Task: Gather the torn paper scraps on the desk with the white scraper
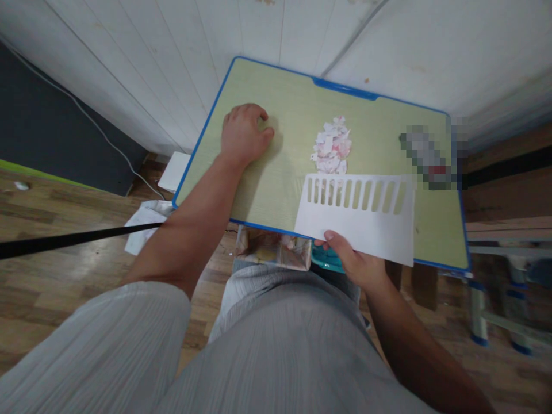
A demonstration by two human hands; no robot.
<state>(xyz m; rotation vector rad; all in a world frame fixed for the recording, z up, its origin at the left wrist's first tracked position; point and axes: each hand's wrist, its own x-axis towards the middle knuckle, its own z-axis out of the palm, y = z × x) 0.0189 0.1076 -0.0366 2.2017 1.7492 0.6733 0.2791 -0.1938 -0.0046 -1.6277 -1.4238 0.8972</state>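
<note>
At the near edge, the right hand point(357, 265) pinches a flat white rectangular sheet with a row of long slots point(357, 227), thumb on top and the other fingers mostly hidden below; a corner near the body probably gives an easy grip while leaving the slotted side free. Under that edge sits a teal container point(328, 263), seemingly within easy reach. The sheet reaches over the pale green bench with blue edging point(284, 92), its slots overlapping the near end of a loose heap of torn white and pinkish paper scraps point(331, 146). Left of the heap, the left hand point(244, 135) rests with fingers loosely bent and thumb apart, gripping nothing visible, perhaps for support. Beyond rises a white plank wall point(259, 29)
</note>
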